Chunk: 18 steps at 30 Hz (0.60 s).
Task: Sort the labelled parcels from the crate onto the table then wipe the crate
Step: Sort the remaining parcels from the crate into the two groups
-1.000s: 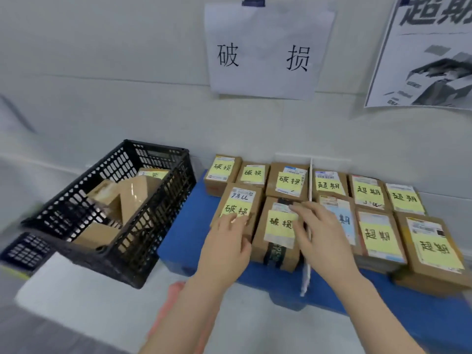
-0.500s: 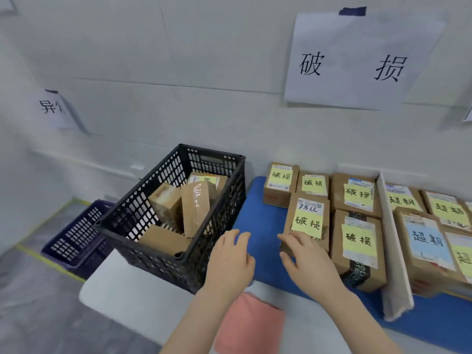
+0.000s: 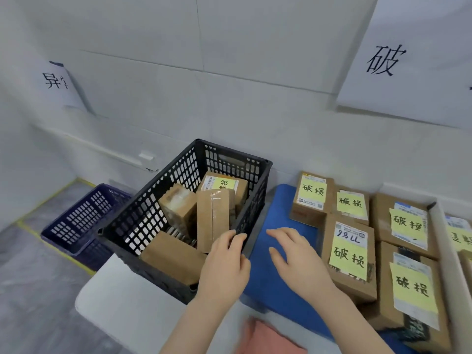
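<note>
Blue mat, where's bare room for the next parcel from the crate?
A bare strip of blue mat lies between the black crate and the labelled parcels, under the right hand. The white table is bare in front of the crate, beside the pink cloth. Crowded to the right: parcels edge to edge up to the white divider.

Crate (image 3: 153,208) was black, lattice-holed; parcels (image 3: 213,221) brown cardboard; labels (image 3: 348,256) yellow, black handwriting; mat (image 3: 278,213) blue; floor basket (image 3: 81,221) navy, same lattice; cloth (image 3: 268,338) salmon pink; table (image 3: 122,310) white
</note>
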Tool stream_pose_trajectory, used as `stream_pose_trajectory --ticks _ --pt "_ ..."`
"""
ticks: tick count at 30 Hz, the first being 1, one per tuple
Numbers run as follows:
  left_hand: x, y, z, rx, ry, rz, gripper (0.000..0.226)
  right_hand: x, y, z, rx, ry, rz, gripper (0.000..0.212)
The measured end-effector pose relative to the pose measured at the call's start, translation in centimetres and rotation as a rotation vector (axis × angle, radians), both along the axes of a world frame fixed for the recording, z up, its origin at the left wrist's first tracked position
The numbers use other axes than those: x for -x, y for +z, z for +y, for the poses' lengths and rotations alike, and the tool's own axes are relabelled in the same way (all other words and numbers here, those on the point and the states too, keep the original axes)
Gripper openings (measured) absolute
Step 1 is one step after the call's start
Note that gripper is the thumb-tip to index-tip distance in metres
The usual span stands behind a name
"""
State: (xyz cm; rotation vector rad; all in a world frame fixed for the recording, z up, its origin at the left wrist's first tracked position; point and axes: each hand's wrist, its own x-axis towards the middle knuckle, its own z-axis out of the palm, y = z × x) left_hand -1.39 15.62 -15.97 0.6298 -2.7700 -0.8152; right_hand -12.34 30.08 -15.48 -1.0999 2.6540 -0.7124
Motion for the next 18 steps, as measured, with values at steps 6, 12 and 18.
stream_pose_trajectory --ticks 6,12,18 --pt "1.3 -1.3 -8.5 -0.02 -0.065 -0.07 0.046 0.0 0.2 -7.1 0.072 -0.101 -0.026 0.037" --pt "1.6 -3.1 -16.5 -0.051 -0.087 -0.355 0.047 0.1 0.0 -16.3 0.169 -0.103 0.112 0.035" --pt "0.4 -4.9 -20.0 -0.088 -0.18 -0.58 0.039 0.3 -2.8 -24.7 -0.215 0.186 0.257 0.038"
